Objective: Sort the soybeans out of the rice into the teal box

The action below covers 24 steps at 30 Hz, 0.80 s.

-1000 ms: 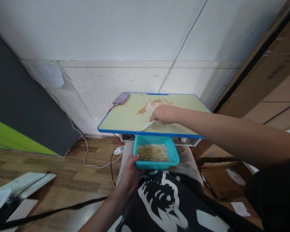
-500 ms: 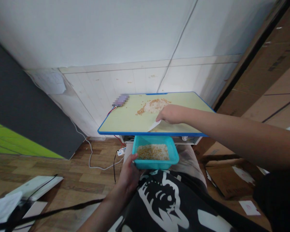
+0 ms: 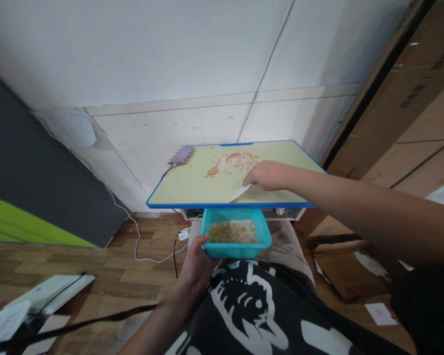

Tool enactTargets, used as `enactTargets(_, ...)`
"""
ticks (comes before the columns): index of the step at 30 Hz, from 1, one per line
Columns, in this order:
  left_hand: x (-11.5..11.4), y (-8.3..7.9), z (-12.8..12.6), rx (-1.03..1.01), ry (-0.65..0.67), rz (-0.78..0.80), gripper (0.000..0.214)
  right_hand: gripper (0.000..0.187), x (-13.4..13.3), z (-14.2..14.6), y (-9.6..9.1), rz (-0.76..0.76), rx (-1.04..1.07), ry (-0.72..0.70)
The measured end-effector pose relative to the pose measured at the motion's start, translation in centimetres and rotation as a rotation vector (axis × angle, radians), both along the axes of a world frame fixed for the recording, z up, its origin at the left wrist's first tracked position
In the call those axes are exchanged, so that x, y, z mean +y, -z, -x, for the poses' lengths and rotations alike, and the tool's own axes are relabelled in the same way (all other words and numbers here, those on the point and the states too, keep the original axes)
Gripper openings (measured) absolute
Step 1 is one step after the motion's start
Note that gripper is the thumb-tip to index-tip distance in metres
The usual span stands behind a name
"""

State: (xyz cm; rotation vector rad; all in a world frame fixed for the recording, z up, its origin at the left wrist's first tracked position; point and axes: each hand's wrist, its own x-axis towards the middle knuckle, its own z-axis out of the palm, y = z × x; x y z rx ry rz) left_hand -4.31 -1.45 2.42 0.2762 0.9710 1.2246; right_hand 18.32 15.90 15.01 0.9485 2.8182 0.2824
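My left hand [image 3: 195, 264] grips the near left corner of a teal plastic tray [image 3: 264, 235] holding grains and rice, kept just below the front edge of a small yellow-green table with a blue rim [image 3: 177, 203]. My right hand [image 3: 268, 175] rests on the tabletop near its front edge, fingers closed on a white card [image 3: 241, 192] that touches the surface. A pile of mixed rice and yellow grains [image 3: 233, 162] lies on the table beyond that hand.
A blurred purple object [image 3: 181, 155] with a red wire sits at the table's back left. White and black cables [image 3: 148, 251] trail over the wooden floor. Cardboard boxes [image 3: 410, 113] stand at the right, a dark panel [image 3: 29, 167] at the left.
My right hand with the white card has shifted slightly right along the table's front edge. The grain pile looks more gathered. The tray stays under the edge.
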Motion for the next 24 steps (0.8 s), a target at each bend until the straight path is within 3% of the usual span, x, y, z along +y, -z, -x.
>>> enactTargets(6, 0.0, 0.2, 0.1, 0.006, 0.029, -0.015, 0.059, 0.041, -0.3, -0.2, -0.5, -0.004, -0.008, 0.055)
enactTargets(12, 0.0, 0.3, -0.1, 0.011, 0.029, -0.016, 0.059, 0.035, 1.0, 1.0, -3.6, -0.171, 0.113, 0.282)
enactTargets(16, -0.1, 0.4, 0.0, 0.003, 0.035, -0.01, 0.053, 0.038, 2.8, 3.7, -4.5, -0.17, 0.102, 0.296)
enactTargets(24, -0.3, 0.7, 0.2, -0.025, 0.03, -0.023, 0.056, 0.043, 6.3, 10.8, -3.0, -0.129, -0.038, 0.21)
